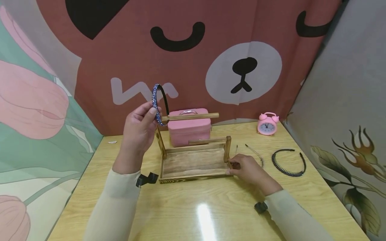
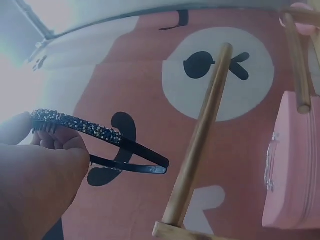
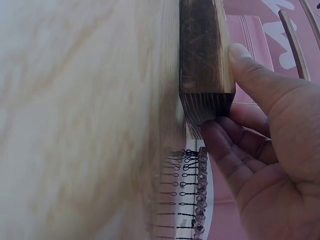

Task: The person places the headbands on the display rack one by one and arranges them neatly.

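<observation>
1. Nearest, lower left: a pale sleeve (image 1: 107,211).
2. Left of middle, the left hand (image 1: 138,129), nearly closed, pinches a sparkly blue hairband (image 1: 154,98), perhaps up high to miss the top bar (image 1: 196,116).
3. Right of middle, the right hand (image 1: 248,170), partly curled, grips the wooden rack (image 1: 193,164), maybe keeping it still.

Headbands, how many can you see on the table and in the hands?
3: a sparkly blue headband in the left hand, a thin headband on the table, partly hidden by the right hand, and a dark headband farther right. Others could be hidden.
</observation>
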`<state>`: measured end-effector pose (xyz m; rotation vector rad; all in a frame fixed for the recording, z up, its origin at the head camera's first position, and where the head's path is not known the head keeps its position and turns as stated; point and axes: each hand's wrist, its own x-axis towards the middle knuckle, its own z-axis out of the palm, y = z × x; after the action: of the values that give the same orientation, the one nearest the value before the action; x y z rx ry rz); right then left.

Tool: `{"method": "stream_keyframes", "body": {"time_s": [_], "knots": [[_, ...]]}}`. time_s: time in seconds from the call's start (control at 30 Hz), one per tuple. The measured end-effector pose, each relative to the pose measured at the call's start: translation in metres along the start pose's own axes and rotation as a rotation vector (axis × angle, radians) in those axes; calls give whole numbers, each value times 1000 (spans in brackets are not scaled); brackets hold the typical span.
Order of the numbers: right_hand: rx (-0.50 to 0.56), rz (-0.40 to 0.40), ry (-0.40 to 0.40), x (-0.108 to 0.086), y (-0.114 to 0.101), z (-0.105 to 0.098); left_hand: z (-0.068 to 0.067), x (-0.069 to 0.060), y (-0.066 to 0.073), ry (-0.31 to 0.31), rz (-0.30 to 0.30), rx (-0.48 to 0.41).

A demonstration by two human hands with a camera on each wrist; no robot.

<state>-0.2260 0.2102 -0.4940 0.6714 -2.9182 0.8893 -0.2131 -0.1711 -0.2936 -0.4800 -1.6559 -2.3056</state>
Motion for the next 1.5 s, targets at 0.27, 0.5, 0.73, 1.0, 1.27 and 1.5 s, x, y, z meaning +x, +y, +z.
{"method": "stream_keyframes", "body": {"time_s": [0.27,0.5,0.73,1.0,1.27,1.5], "knots": [[-8,0,10,1,-2,-1,-4,-1,-15,28,-26,64],[-2,7,3,0,-1,1,-13,-4,-44,85,-156,83],[-8,12,0,-1,0,2,-16,-12,-79,158,-209,106],[-17,11,9,0,0,2,-21,-11,-95,211,-223,77],[-13,11,8,-1,-2,2,-26,-10,-97,166,-240,83],[-4,13,6,-1,-2,1,-28,-13,-96,159,-250,52]]}}
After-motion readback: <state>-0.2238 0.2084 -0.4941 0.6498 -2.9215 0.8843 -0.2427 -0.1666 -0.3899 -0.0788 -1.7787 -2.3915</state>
